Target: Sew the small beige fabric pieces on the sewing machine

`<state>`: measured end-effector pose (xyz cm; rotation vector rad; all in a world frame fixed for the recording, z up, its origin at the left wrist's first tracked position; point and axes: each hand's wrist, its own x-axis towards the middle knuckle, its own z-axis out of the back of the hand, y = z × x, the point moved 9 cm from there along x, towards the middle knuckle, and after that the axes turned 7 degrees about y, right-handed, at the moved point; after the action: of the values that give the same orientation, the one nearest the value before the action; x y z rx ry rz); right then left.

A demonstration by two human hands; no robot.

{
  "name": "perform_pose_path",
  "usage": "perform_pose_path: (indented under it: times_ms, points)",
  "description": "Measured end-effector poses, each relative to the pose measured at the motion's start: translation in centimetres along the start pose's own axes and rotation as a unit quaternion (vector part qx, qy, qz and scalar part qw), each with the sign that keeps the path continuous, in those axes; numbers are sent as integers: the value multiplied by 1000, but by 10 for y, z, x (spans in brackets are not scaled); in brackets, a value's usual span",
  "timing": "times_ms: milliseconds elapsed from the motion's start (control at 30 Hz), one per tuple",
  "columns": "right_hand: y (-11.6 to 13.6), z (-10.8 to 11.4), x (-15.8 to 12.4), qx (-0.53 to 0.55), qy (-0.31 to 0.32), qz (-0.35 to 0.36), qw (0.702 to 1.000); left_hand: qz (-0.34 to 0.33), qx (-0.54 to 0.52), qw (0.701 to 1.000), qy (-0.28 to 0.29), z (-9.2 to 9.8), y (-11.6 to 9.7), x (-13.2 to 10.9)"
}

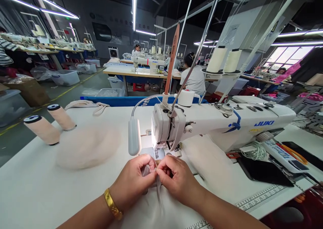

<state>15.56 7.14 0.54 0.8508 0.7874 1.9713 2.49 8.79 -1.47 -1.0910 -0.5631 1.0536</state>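
Observation:
My left hand (133, 182) and my right hand (176, 178) meet in front of the needle of a white Juki sewing machine (222, 123). Both pinch a thin, sheer strip of pale fabric (158, 192) between thumb and fingers, and the strip hangs down toward me. My left wrist wears a gold bracelet (112, 204). The machine's lamp (134, 136) on a bent neck lights the needle plate just above my fingers.
Two beige thread cones (44, 129) lie at the table's left, near a blurred pile of pale fabric (87, 148). A black phone (264, 172) and orange-handled scissors (294, 153) lie to the right. Two white thread cones (224, 59) stand behind the machine. Other people sew at tables beyond.

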Motion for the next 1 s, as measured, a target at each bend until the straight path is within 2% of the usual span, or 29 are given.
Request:
perform_pose_path:
  times_ms: [167, 333, 567, 700, 800, 867, 967, 1000]
  points:
    - [3, 2, -1, -4, -5, 3, 1000, -6, -6, 1000, -13, 1, 0, -1]
    - [2, 2, -1, -6, -4, -4, 1000, 39, -65, 997, 23, -5, 6, 0]
    - [-2, 1, 1, -17, 0, -22, 1000, 40, 6, 999, 28, -3, 3, 0]
    - [-11, -2, 3, -25, 3, -56, 998, -21, 98, 995, -11, 3, -8, 2]
    - [-19, -5, 6, -63, 7, -90, 994, -39, 211, 976, -36, 3, -11, 3]
    - [-22, -7, 8, -108, 8, -101, 989, -56, 279, 956, -72, 5, -13, 2]
    - [-23, -8, 11, -173, 5, -100, 980, -147, 369, 904, -157, 5, -30, -9]
    - [-23, -8, 11, -188, 2, -97, 977, -185, 396, 884, -167, 1, -35, -13]
